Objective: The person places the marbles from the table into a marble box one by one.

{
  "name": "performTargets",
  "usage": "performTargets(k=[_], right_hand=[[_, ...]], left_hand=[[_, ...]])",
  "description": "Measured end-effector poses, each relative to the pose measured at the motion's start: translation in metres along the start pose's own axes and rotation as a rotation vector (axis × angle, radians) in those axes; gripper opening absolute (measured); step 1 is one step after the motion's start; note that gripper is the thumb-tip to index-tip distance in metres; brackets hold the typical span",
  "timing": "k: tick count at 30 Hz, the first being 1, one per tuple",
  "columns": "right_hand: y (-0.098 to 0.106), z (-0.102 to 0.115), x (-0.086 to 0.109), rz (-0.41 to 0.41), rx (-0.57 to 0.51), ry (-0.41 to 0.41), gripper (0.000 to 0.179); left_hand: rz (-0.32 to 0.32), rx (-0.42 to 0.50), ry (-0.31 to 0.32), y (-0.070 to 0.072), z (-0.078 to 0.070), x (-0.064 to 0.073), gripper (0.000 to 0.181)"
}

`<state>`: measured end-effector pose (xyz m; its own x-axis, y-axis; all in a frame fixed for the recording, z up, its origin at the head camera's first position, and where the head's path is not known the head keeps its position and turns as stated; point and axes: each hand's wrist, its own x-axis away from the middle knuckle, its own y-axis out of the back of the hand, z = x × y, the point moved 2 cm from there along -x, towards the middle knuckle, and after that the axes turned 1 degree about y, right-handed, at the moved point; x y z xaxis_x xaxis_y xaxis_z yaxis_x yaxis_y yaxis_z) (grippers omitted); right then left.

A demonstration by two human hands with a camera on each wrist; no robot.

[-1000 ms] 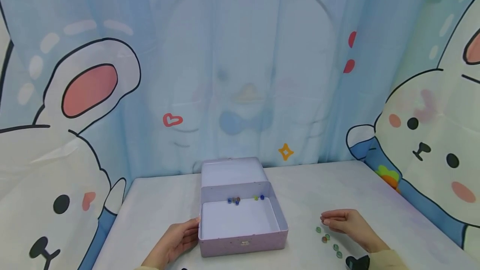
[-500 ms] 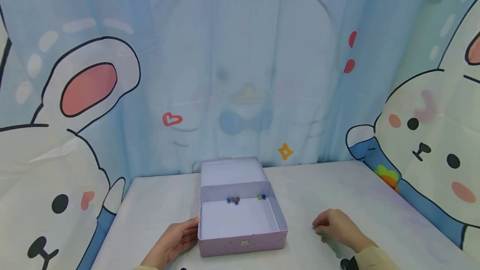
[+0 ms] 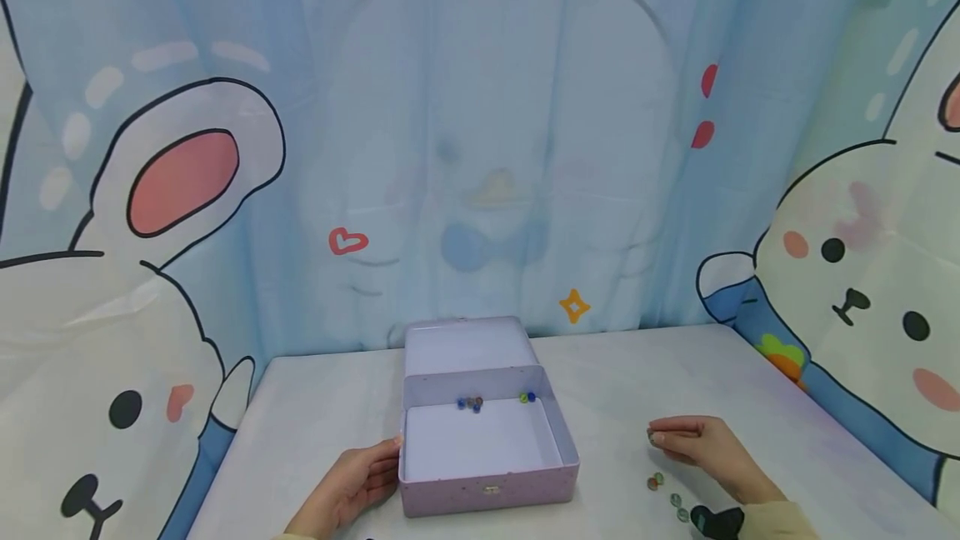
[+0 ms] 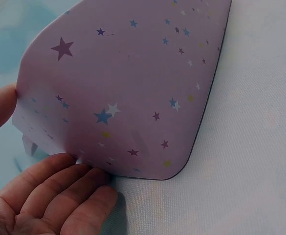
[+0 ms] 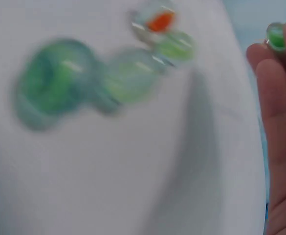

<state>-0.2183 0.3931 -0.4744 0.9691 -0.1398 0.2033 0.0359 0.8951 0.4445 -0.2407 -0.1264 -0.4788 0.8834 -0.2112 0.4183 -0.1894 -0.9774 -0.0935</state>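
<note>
A purple tin box (image 3: 491, 500) stands with its lid (image 3: 468, 350) tipped back. My left hand (image 3: 348, 486) rests at its left side, thumb at the edge and loosely bent fingers (image 4: 79, 196) against the star-printed wall (image 4: 133, 88). To the right of the box, my right hand (image 3: 708, 450) pinches a green glass marble (image 5: 276, 36) between thumb and fingertips, raised above the table. Below it several marbles lie on the cloth: a green one touching an orange-marked marble (image 3: 652, 484), and two clear green marbles (image 3: 676, 499) nearer me.
Inside the box, several blue and brown marbles (image 3: 470, 403) sit along the back wall. A yellow-green marble (image 3: 524, 397) and a blue one lie by its back right corner. The pale table (image 3: 322, 394) ends at a curtain (image 3: 480, 148) printed with rabbits.
My right hand has gone down to the table, picked up the farthest green marble and lifted it. Inside the box the yellow-green marble has shifted right, beside the blue one. My left hand stays put.
</note>
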Motion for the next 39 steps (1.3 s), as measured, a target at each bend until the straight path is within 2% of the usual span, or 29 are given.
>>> performTargets(k=[6,10,14,20,25,28,33,36,39], right_hand=[[0.024,-0.011,-0.002,-0.047,-0.072,-0.027,0.047],[0.019,0.005,-0.006,-0.023,-0.08,0.008,0.047],[-0.009,0.05,-0.011,0.054,-0.045,0.116,0.049],[-0.074,0.128,-0.023,0.189,0.03,0.313,0.042],[-0.117,0.163,-0.03,0.278,0.079,0.402,0.03],[-0.139,0.172,-0.033,0.274,0.186,0.416,0.019],[-0.168,0.183,-0.035,0.232,0.497,0.386,0.003],[-0.18,0.185,-0.034,0.23,0.67,0.377,0.008],[-0.186,0.184,-0.035,0.225,0.766,0.372,0.016]], left_hand=[[0.002,-0.005,-0.002,0.002,-0.001,0.001,0.068],[-0.004,-0.013,-0.003,0.005,-0.003,0.0,0.067],[-0.008,-0.011,-0.007,0.008,-0.004,-0.001,0.066],[-0.016,0.018,0.01,0.008,0.001,-0.004,0.068],[-0.008,0.024,0.004,0.006,0.005,-0.006,0.071],[-0.011,0.019,0.008,0.005,0.004,-0.005,0.071],[-0.019,0.014,0.009,0.004,0.001,-0.003,0.069],[-0.007,0.015,-0.005,0.003,0.001,-0.002,0.067],[0.012,0.009,-0.019,0.002,0.001,-0.002,0.066]])
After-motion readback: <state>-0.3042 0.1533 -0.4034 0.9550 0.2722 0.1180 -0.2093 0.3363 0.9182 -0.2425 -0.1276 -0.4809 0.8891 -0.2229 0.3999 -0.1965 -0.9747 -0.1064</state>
